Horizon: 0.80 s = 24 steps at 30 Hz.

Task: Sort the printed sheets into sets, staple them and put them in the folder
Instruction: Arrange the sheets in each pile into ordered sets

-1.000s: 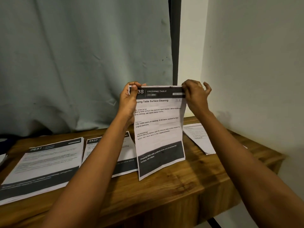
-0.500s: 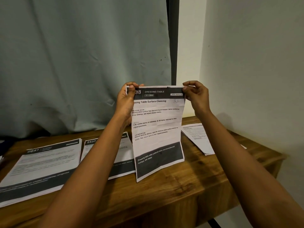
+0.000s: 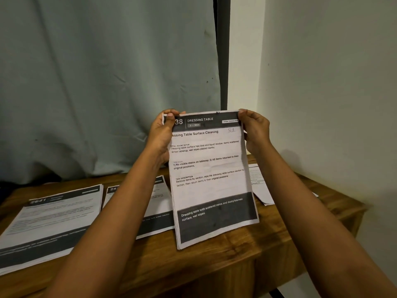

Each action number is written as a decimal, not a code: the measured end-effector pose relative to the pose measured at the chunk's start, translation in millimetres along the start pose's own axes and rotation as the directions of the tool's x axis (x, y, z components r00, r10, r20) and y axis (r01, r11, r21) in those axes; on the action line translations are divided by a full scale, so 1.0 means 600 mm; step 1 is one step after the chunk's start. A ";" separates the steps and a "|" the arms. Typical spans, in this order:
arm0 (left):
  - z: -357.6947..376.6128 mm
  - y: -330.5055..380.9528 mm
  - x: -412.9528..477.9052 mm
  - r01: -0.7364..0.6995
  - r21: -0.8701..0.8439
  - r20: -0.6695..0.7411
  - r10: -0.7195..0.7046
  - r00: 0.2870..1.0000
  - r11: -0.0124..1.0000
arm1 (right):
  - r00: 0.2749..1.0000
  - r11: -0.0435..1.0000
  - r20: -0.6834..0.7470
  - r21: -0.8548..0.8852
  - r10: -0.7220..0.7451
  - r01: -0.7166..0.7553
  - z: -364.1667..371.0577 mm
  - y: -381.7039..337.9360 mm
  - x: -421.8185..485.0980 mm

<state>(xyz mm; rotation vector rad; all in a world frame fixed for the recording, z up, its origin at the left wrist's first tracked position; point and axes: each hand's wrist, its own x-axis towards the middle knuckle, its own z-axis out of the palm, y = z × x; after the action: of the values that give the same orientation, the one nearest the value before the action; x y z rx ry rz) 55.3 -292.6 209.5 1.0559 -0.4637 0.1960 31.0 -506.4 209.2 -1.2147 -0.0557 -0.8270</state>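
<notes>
While held upright above the wooden table (image 3: 214, 265), the set of printed sheets (image 3: 209, 168) faces the person: dark header band reading "DRESSING TABLE", title "Dressing Table Surface Cleaning", dark caption band at the foot, and a small handwritten mark near the upper right corner. The left hand (image 3: 160, 136) grasps the upper left corner, with the thumb laid on the front over the printed number and the fingers curled behind. The right hand (image 3: 255, 130) pinches the upper right corner, fingers bent over the top edge. Whether the lower edge of the set touches the tabletop cannot be told. Lying flat on the table, left side: a stack headed "2641" (image 3: 49, 218). Just beside it, partly hidden by the left forearm: a second stack (image 3: 154, 203), number only partly legible. Right side, behind the right forearm: loose sheets (image 3: 260, 188), print too small to read. Backdrop: a grey-green curtain (image 3: 96, 82) to the left and a pale wall (image 3: 333, 82) to the right.
</notes>
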 end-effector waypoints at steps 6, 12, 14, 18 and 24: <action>-0.016 -0.011 -0.003 0.059 0.024 -0.033 -0.058 0.998 0.998 | 0.999 0.994 0.029 -0.106 0.038 -0.034 -0.001 0.009 -0.003; -0.032 -0.016 -0.006 0.133 0.052 -0.074 -0.129 0.989 0.990 | 0.992 0.945 0.068 -0.304 -0.103 0.119 -0.014 0.031 -0.004; -0.034 -0.020 -0.009 0.157 0.048 -0.084 -0.153 0.985 0.986 | 0.998 0.957 0.064 -0.285 -0.028 0.045 -0.012 0.033 -0.004; -0.041 -0.027 -0.015 0.200 0.011 -0.101 -0.198 0.975 0.980 | 0.994 0.951 0.059 -0.300 0.095 -0.073 -0.007 0.041 -0.005; -0.051 -0.041 -0.022 0.240 -0.024 -0.102 -0.241 0.965 0.970 | 0.966 0.961 0.031 -0.112 0.257 -0.252 0.000 0.055 -0.011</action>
<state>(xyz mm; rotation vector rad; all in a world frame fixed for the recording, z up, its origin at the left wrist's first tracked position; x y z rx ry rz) 61.2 -276.9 171.2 1.0758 -0.2384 0.0321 45.8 -499.6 179.7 -1.3104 0.1083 -0.5831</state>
